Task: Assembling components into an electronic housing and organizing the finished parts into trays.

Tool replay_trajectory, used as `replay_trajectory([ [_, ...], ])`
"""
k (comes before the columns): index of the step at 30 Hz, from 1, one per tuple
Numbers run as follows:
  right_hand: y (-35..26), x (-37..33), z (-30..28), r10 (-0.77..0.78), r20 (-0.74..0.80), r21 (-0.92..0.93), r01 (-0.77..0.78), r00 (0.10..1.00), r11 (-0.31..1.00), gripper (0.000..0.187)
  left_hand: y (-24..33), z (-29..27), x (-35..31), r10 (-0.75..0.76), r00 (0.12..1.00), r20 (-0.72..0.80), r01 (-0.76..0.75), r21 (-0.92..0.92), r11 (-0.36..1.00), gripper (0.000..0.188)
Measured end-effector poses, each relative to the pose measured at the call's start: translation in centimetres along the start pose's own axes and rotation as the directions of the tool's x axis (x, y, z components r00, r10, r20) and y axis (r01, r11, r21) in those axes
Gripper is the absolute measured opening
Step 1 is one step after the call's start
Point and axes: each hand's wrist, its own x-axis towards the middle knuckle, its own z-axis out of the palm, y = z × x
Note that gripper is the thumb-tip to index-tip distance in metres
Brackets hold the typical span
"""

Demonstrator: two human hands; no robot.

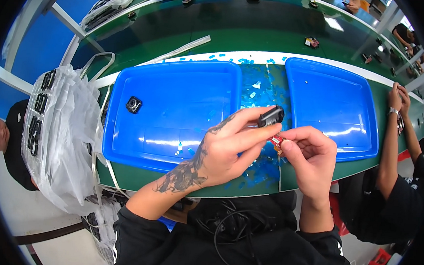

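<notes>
- Right of left blue tray (185, 92): left fingers (250, 138) pinch black casing (271, 118), right fingers (309, 135) pinch red part (276, 140); work seemingly midway.
- Inside tray: one black unit (134, 105), perhaps done.

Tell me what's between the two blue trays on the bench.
Small blue scraps, scattered over the green bench, as the head view shows. Above that stretch, the left hand holds a black part and the right hand a small red piece.

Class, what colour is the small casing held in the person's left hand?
The casing in the left hand is black, best seen in the head view.
</notes>
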Motion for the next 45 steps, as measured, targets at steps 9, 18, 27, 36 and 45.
replay_trajectory([
  [9,0.1,0.3,-1.0,-0.063,0.053,-0.018,0.064,0.997,0.998,0.006,0.7,-0.7,0.0,-0.353,0.909,0.220,0.407,-0.293,0.865,0.014],
  [18,1.6,0.1,0.1,-0.100,-0.062,-0.202,0.086,0.993,0.976,0.008,-0.4,0.5,-0.9,-0.500,0.805,0.320,0.589,-0.534,0.606,0.022],
  [27,3.4,-0.2,1.2,-0.095,-0.180,-0.052,0.087,0.979,0.995,0.012,0.2,1.6,-1.1,-0.473,0.857,0.204,0.469,-0.690,0.551,0.036],
  [36,3.0,-0.3,1.6,-0.046,-0.211,0.048,0.058,0.976,0.997,0.017,-0.3,2.3,-1.6,-0.446,0.875,0.188,0.427,-0.733,0.529,0.036],
  [45,2.7,1.5,1.6,-0.200,-0.009,-0.430,0.177,0.980,0.885,0.040,-0.3,2.0,-1.7,-0.562,0.818,0.118,0.444,-0.750,0.489,0.044],
])
